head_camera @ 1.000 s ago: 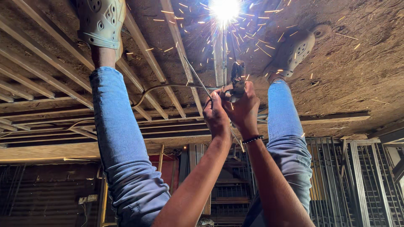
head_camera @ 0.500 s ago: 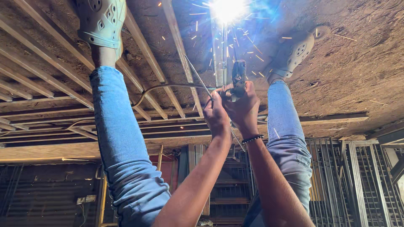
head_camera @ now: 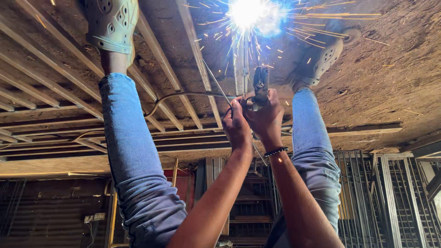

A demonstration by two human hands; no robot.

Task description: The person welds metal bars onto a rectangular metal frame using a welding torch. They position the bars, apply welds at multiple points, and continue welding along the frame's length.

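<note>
**Head view: two hands closed on a welding holder under a white arc**

Head camera picture appears upside down, so the dirt floor (head_camera: 390, 69) fills the top from 12 to 3 o'clock, rough, brown and strewn with debris. A flat frame of long parallel steel bars (head_camera: 59, 78) lies on it from 9 to 12 o'clock. Stacked metal grilles (head_camera: 399, 193) stand in the dim room at 4 o'clock; the space at 7 o'clock is too dark to read.

Two legs in blue jeans (head_camera: 138, 160) run from the lower edge up to pale perforated clogs (head_camera: 112, 23), the near shoe cut off by the top edge.

Both forearms rise from the bottom edge, elbows out of frame. The left hand (head_camera: 236, 124) and the right hand (head_camera: 266, 117), with a dark bead bracelet (head_camera: 275, 151) at its wrist, are clenched together around a dark welding electrode holder (head_camera: 261, 85) just right of centre. Its grip is hidden inside the fingers. A thin cable (head_camera: 183, 95) curves away toward 9 o'clock.

The white welding arc (head_camera: 245, 11) at 12 o'clock throws sparks; its glare hides the rod tip and the joint.
</note>
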